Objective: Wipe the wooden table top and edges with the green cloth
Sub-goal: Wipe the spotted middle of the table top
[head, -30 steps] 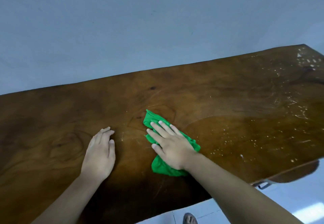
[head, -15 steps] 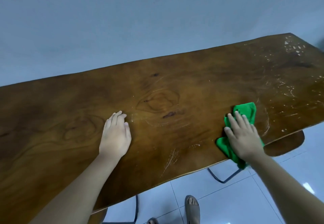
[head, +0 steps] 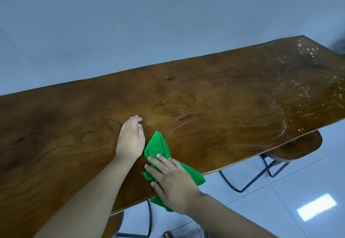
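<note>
A long wooden table runs from the left to the far right, against a pale wall. White specks and smear marks cover its right end. The green cloth lies bunched at the near edge, partly hanging over it. My right hand presses flat on the cloth, fingers spread. My left hand rests palm down on the bare wood just left of the cloth, holding nothing.
A wooden stool with black metal legs stands under the table's right part. Another stool's metal frame shows below the near edge. White tiled floor lies on the right, and a foot in a sandal is at the bottom.
My right hand has swept the cloth from the right part of the near edge back leftward, ending beside my left hand. The left hand has stayed on the wood.
</note>
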